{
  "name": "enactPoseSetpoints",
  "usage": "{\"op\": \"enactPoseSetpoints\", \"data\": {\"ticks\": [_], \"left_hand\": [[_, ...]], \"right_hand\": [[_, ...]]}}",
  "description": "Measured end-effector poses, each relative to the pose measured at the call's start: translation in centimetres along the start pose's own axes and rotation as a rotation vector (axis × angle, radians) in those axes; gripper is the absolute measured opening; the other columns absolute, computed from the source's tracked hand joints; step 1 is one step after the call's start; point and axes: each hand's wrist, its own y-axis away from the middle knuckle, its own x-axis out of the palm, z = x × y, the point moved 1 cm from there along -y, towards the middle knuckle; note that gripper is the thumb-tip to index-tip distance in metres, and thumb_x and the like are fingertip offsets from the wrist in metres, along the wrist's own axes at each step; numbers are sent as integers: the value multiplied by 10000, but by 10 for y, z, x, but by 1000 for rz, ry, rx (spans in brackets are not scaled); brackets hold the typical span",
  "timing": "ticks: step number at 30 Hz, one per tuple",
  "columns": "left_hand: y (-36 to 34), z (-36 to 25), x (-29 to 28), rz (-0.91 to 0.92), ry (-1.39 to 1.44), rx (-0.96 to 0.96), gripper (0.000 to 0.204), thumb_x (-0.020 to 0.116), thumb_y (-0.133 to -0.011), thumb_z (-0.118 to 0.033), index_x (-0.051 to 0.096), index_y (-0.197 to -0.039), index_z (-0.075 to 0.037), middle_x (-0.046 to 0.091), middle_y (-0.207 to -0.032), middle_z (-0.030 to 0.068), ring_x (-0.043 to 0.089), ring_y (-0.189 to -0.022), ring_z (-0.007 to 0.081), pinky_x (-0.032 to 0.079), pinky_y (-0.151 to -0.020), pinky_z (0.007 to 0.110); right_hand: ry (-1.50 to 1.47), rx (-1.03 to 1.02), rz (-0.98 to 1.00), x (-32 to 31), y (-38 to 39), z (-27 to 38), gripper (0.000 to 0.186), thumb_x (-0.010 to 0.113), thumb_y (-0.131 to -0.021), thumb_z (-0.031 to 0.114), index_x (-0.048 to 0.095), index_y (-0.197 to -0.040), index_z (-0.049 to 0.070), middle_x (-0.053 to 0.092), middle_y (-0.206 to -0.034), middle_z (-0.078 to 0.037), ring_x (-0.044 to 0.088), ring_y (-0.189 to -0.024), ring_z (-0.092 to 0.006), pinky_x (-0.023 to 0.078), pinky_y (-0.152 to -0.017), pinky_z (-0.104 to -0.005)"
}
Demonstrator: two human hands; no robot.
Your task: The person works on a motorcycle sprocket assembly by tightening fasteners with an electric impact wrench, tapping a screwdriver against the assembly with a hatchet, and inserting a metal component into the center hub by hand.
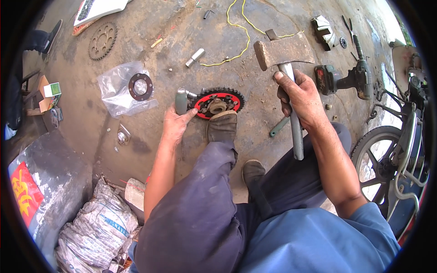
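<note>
My right hand [302, 98] is wrapped around the grey handle of a rusty hatchet [284, 51], raised above the floor with its head up. My left hand [176, 122] grips a green-handled tool [181, 102] whose metal end reaches the edge of a red and black sprocket [205, 101]. That sprocket lies on the ground with a rusty hub [217, 106] at its middle. My boot [222, 127] presses on its near side. Exactly which kind of tool the left hand holds I cannot tell.
Left of the sprocket are a plastic bag [119, 100] with a dark ring [140, 87] and an old sprocket [103, 41]. Ahead lie a metal socket [195, 58] and a yellow cord [248, 38]. A cordless impact wrench [355, 78] and a motorcycle [400, 150] are on the right.
</note>
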Motion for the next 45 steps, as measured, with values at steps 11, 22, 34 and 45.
{"op": "enactPoseSetpoints", "data": {"ticks": [11, 22, 34, 45], "left_hand": [[-48, -124, 52, 607, -1047, 251, 318, 829, -805, -132, 717, -1086, -32, 721, -873, 136, 660, -803, 189, 522, -766, 379], [-73, -126, 99, 737, -1066, 203, 265, 810, -848, -183, 700, -1018, -12, 691, -792, 104, 647, -752, 188, 515, -733, 379], [4, -209, 137, 345, 159, 358, 211, 791, -935, -144, 616, -1000, -45, 531, -701, -10, 454, -529, 89, 340, -478, 230], [4, -206, 162, 416, -115, 481, 283, 860, -865, -99, 625, -1009, -34, 600, -762, -15, 528, -582, 78, 402, -500, 229]], "right_hand": [[-108, -75, 8, -4, 32, 29, 221, 670, -1026, 270, 577, -998, 71, 518, -664, 11, 450, -418, -66, 399, -374, -225], [-141, -23, 22, -19, 32, 21, 280, 708, -994, 286, 565, -932, 53, 526, -668, 10, 479, -462, -76, 400, -408, -257], [-232, -68, -66, -30, 27, 30, 245, 705, -988, 272, 580, -898, 81, 517, -682, 20, 480, -503, -57, 409, -417, -220], [-154, -129, -122, -34, 44, 39, 270, 673, -998, 290, 574, -917, 52, 524, -672, -6, 477, -476, -89, 401, -426, -250]]}}
